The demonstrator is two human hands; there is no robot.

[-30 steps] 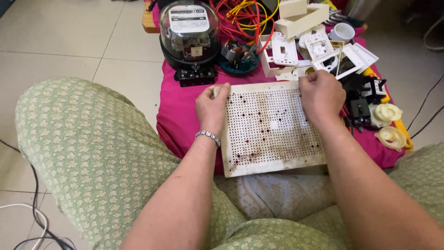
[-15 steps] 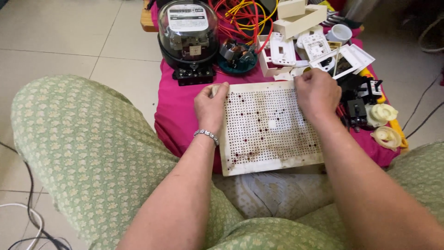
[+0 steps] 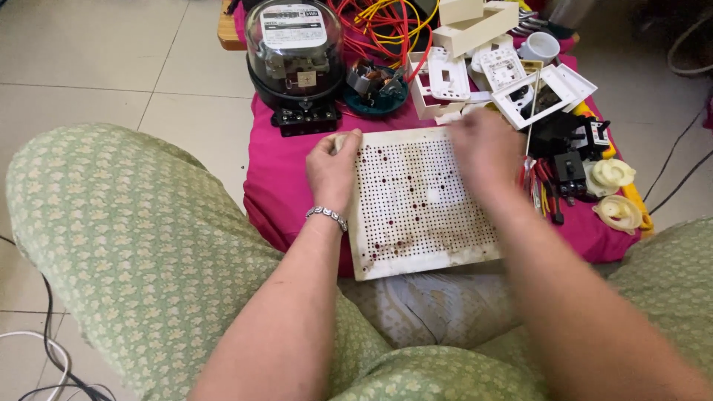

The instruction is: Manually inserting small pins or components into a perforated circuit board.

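A pink cloth [image 3: 275,193] on tiled floor [image 3: 111,59] carries perforated board [image 3: 416,208], glass-domed meter [image 3: 295,56], white switch plates [image 3: 546,93] — wires [image 3: 371,22] too.

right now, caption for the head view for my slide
Left hand grips white perforated board corner; blurred right hand rests on it.

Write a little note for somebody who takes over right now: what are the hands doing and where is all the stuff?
Left hand: grips the top left corner of the white perforated board, thumb on the edge.
Right hand: blurred, lies over the board's top right corner; whether it holds anything cannot be told.
Board: lies flat on the pink cloth, near edge over the lap. Some holes look dark or reddish.
Around it: glass-domed meter behind the board, white switch plates and red and yellow wires at the back, black parts to the right.
Done or left: nothing sits on the board that can be made out.
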